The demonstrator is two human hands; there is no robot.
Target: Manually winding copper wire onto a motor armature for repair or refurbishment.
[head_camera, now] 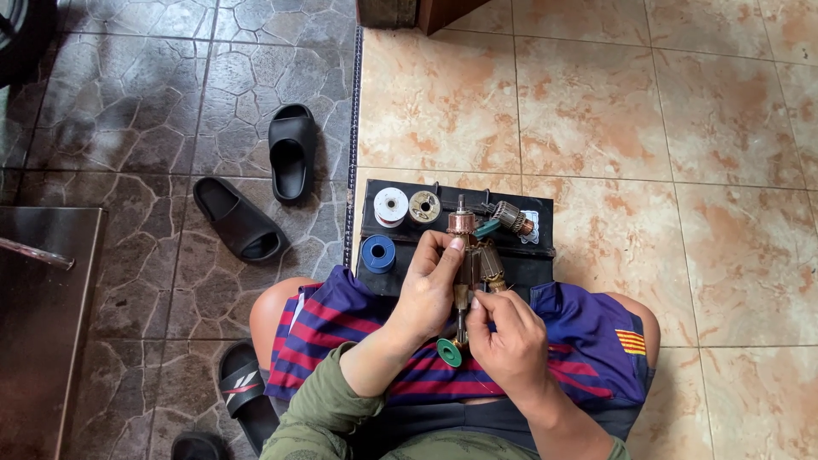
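A person sits cross-legged, seen from above, both forearms reaching forward over the lap. The left hand [429,290] is raised slightly higher, its fingers [452,249] curled closed, thumb pointing away from the body. The right hand [504,336] sits just below and beside it, fingers pinched together near the left palm. Olive sleeves cover both arms to mid-forearm.

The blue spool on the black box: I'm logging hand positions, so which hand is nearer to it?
Left. The left hand grips the motor armature just right of the blue spool; the right hand is lower and farther right.
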